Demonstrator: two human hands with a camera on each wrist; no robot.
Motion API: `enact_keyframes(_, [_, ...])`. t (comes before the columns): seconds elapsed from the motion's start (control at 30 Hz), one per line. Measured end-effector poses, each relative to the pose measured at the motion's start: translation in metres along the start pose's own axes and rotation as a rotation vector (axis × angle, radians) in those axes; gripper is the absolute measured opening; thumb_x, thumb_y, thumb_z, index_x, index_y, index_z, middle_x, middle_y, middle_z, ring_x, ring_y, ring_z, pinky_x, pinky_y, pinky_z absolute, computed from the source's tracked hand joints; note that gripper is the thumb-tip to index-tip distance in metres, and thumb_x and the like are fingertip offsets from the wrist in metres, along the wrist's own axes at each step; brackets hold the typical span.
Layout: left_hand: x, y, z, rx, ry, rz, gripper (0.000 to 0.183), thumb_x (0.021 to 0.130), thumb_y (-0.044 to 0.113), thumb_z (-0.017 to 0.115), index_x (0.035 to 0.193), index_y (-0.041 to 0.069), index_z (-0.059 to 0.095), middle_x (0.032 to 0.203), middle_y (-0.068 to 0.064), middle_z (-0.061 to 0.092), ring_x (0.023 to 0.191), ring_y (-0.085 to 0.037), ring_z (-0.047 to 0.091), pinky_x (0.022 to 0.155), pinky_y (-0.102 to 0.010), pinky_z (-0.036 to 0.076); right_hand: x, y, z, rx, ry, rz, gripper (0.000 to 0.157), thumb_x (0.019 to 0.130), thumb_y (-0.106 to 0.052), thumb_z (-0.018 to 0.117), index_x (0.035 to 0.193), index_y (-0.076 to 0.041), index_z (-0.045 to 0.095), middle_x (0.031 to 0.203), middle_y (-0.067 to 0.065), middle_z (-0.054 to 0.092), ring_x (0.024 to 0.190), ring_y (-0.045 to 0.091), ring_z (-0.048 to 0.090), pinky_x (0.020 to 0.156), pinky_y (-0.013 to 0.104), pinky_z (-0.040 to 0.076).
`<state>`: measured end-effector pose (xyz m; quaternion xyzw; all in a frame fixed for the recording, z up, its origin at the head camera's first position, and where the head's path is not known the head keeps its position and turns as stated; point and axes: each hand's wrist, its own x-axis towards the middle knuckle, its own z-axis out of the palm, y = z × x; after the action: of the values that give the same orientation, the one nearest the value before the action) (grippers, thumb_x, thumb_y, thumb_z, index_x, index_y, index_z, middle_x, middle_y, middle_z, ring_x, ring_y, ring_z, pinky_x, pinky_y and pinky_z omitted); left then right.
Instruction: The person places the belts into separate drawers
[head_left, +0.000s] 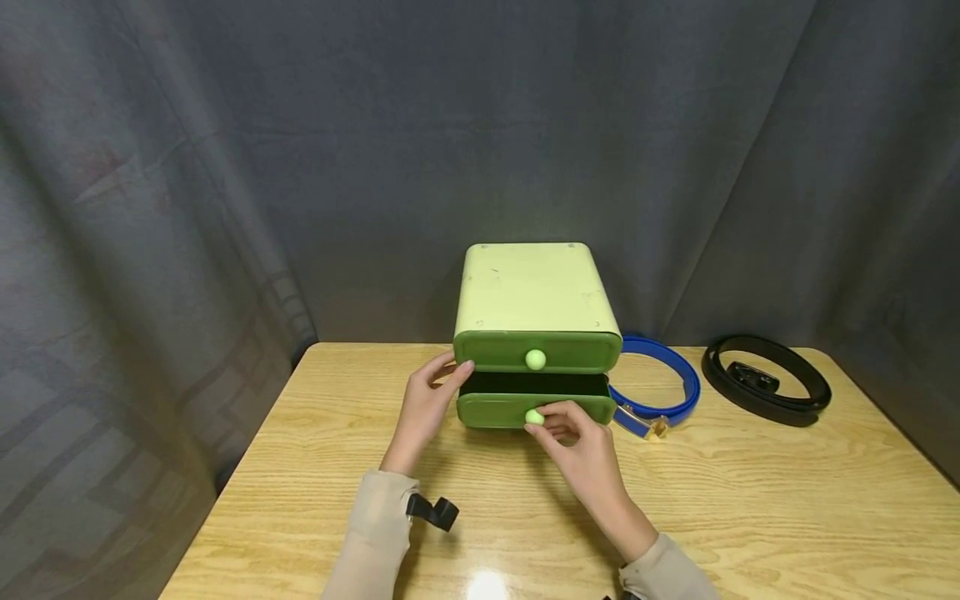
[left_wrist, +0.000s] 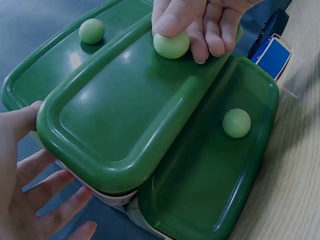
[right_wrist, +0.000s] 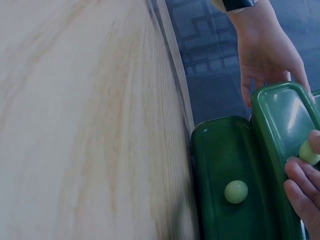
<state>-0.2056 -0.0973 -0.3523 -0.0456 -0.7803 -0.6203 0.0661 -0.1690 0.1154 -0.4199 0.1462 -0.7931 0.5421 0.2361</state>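
Note:
A small chest of drawers with a pale green top (head_left: pixel 532 287) and dark green drawer fronts stands on the table. Its middle drawer (left_wrist: pixel 110 110) sticks out past the top drawer (head_left: pixel 495 353) and the bottom drawer (left_wrist: pixel 195 175). My right hand (head_left: pixel 585 450) pinches the round pale green knob (head_left: pixel 534 417) of the middle drawer between thumb and fingers. At the chest's left side is my left hand (head_left: pixel 426 404), its thumb by the front corner and its fingers spread along the side. The middle drawer's inside looks dark in the head view.
A coiled blue belt (head_left: pixel 686 375) with a gold-coloured buckle lies just right of the chest. Farther right is a coiled black belt (head_left: pixel 813 387). A dark grey curtain (head_left: pixel 525 125) hangs behind the wooden table (head_left: pixel 750 517).

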Motion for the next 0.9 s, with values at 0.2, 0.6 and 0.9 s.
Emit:
enact_keyframes(0.2, [0.015,-0.03,0.004,-0.019,0.012,-0.001,0.045,0.096,0.029,0.068,0.134,0.006,0.062,0.138,-0.012,0.058,0.121,-0.03,0.056,0.097,-0.048,0.047,-0.001,-0.001,0.0,0.005,0.004,0.005,0.02,0.083,-0.011,0.08,0.101,-0.012,0.071,0.085,-0.005,0.072,0.073,0.012,0.068,0.067,0.03,0.058])
enact_keyframes(0.6, [0.022,-0.043,0.005,-0.02,0.02,0.032,0.048,0.093,0.037,0.07,0.132,0.011,0.064,0.133,-0.009,0.061,0.119,-0.027,0.058,0.097,-0.048,0.046,0.0,-0.006,0.003,-0.061,0.036,-0.055,0.024,0.077,0.008,0.08,0.097,-0.003,0.07,0.079,0.005,0.071,0.068,0.016,0.069,0.061,0.038,0.058])
enact_keyframes(0.9, [0.022,-0.04,0.005,-0.007,0.008,-0.006,0.046,0.096,0.026,0.069,0.135,0.004,0.061,0.136,-0.015,0.059,0.12,-0.032,0.056,0.097,-0.05,0.046,-0.002,0.002,0.001,-0.027,0.024,-0.097,0.023,0.083,-0.006,0.08,0.103,-0.016,0.075,0.085,-0.005,0.073,0.073,0.012,0.069,0.063,0.03,0.058])
